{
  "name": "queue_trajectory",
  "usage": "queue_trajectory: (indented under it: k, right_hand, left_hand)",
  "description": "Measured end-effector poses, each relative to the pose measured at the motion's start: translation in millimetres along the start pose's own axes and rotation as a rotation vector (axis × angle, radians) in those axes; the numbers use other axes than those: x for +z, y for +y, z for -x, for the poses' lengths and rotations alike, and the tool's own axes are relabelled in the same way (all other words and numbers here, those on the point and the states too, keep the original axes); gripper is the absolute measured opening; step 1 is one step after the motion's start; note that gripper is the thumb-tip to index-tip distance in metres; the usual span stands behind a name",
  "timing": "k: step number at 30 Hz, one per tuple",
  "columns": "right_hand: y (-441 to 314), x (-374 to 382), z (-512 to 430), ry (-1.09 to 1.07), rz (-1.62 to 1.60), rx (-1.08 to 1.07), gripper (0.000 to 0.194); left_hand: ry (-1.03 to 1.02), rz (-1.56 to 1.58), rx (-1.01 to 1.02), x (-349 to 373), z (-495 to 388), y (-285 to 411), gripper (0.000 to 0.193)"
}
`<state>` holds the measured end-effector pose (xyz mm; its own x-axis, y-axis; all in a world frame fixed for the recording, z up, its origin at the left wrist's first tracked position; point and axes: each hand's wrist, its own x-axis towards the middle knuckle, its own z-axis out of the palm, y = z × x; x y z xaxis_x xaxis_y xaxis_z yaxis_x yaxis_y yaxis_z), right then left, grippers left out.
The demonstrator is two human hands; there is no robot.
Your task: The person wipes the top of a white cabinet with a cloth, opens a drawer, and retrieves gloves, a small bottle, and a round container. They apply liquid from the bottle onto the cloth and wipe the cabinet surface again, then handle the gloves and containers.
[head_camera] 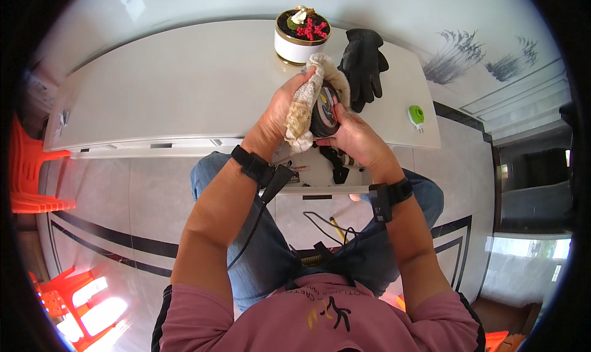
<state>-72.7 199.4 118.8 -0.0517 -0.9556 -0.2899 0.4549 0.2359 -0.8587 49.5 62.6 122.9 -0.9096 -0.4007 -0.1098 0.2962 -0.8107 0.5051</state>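
Note:
My left hand [281,102] grips a cream cloth [304,107] with a brown-stained part. The cloth wraps behind and over the top of a round black container [325,109] with a printed face. My right hand [355,135] holds that container at its right edge, thumb on the face. Both hands are above the front edge of a white cabinet [161,84]. Just beyond them stands a white and gold pot [300,49] with red and white decorations. Black gloves [362,68] lie to the right of the pot.
Below my hands an open drawer [318,190] holds a black strap [334,165] and small items. A green and white plug-in device [416,116] lies at the cabinet's right end. Orange plastic chairs [34,167] are stacked at the far left. A cable hangs from my left wrist strap.

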Motion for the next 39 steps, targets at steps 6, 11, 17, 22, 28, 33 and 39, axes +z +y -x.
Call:
queue_trajectory:
  k: [6,11,17,22,28,33,39]
  right_hand:
    - [-15,-13,13,0.101,0.214,-0.002,0.069]
    - [-29,-85,49,0.43,0.368,-0.033,0.066]
    - [-12,-178,70,0.917,0.492,0.186,0.065]
    - [9,-203,61,1.071,0.32,0.037,0.052]
    - [26,-183,76,1.147,0.842,-0.125,0.035]
    - [97,-160,58,0.395,0.934,0.499,0.025]
    - [157,-179,19,0.461,2.019,0.206,0.037]
  left_hand:
    - [0.11,-0.282,0.296,-11,3,-11,0.04]
    - [0.302,0.096,0.426,-43,-4,36,0.046]
    - [0.271,0.087,0.671,-61,16,69,0.044]
    - [0.317,0.065,0.725,-69,33,79,0.043]
    - [0.388,0.081,0.736,-77,46,84,0.041]
    - [0.36,0.122,0.686,-68,43,77,0.039]
    - [0.354,0.191,0.619,-60,38,71,0.037]
